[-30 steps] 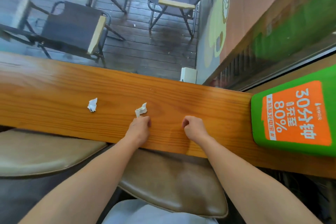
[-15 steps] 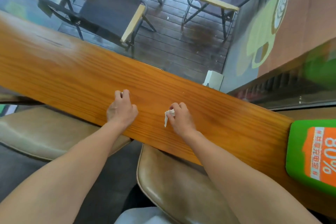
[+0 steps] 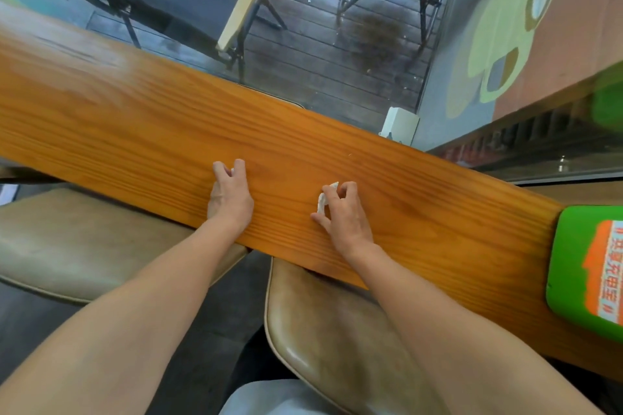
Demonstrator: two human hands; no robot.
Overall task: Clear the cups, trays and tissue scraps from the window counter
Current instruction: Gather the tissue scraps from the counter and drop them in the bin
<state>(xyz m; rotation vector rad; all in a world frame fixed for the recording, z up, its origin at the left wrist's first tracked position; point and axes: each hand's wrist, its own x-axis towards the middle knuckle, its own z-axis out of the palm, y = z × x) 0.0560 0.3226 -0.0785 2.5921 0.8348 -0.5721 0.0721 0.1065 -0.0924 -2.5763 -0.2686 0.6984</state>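
1. Two hands lay on the counter [image 3: 141, 125], near its front edge.
2. Right hand [image 3: 344, 216] pinched a white scrap [image 3: 323, 201] between thumb and fingers, just above the wood.
3. Left hand [image 3: 231, 194] lay palm down, fingers curled over a second scrap [image 3: 232, 172]; only a white sliver showed, grasp uncertain.
4. Green sign [image 3: 586, 273] sat at the counter's right end, well apart from both hands.

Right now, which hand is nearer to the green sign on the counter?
Right. The right hand, pinching a tissue scrap, is closer to the green sign; the left hand lies farther away.
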